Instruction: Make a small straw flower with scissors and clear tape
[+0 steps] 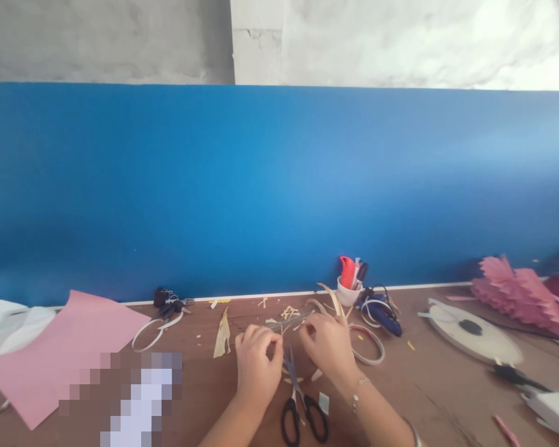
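Note:
My left hand (pixel 259 361) is closed just above the table, thumb and forefinger pinched together. My right hand (pixel 328 347) faces it with curled fingers, a small gap between the two. Whatever either hand pinches is too small or hidden to make out. Behind the right hand a dry beige strip (pixel 334 299) curls upward; whether the fingers hold it is unclear. Thin grey wires (pixel 294 321) lie just beyond the hands. Black-handled scissors (pixel 297 388) lie between my forearms, blades partly apart and pointing away. Left of the hands is a beige husk-like piece (pixel 222 335).
Pink paper (pixel 69 347) and keys (pixel 170 307) lie left. A white cup (pixel 349 292) of pens stands by the blue partition (pixel 279 186). A tape roll (pixel 368 344), glue gun-like blue tool (pixel 384 316), oval pale object (pixel 475 335) and pleated pink paper (pixel 517 292) are right.

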Tool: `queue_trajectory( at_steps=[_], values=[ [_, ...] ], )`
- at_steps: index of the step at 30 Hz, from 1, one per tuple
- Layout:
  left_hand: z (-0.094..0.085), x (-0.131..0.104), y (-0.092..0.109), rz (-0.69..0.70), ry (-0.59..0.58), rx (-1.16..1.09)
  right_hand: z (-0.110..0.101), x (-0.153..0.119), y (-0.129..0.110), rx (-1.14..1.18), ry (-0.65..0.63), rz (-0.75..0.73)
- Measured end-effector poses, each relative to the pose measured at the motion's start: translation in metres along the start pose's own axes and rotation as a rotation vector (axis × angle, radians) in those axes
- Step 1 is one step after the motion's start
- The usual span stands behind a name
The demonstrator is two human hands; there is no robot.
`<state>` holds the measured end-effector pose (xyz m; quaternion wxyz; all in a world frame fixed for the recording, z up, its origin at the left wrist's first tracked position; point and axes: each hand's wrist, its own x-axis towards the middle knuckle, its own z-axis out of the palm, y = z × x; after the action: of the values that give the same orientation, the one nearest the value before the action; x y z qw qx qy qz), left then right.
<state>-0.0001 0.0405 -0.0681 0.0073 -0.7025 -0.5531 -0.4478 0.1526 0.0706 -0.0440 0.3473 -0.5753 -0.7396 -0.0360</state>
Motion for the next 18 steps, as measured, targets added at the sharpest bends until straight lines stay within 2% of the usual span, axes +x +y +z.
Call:
queue_trajectory(
  at_steps=[4, 6, 8, 12, 18],
  values=[
    [-0.002, 0.001, -0.003, 0.023, 0.086, 0.042, -0.005, 0.004, 0.0, 0.272, -0.155, 0.111],
    [-0.002, 0.002, -0.003, 0.027, 0.116, 0.044, -0.002, 0.004, -0.002, 0.467, -0.194, 0.107],
    [-0.003, 0.002, -0.003, 0.029, 0.125, 0.037, 0.001, 0.002, -0.004, 0.576, -0.18, 0.054],
    [-0.002, 0.001, -0.004, 0.021, 0.128, 0.006, 0.0, -0.002, -0.007, 0.529, -0.126, -0.093],
    [0.002, 0.001, -0.013, -0.06, 0.171, -0.059, -0.004, 0.0, -0.005, 0.354, -0.186, -0.182]
  ],
)
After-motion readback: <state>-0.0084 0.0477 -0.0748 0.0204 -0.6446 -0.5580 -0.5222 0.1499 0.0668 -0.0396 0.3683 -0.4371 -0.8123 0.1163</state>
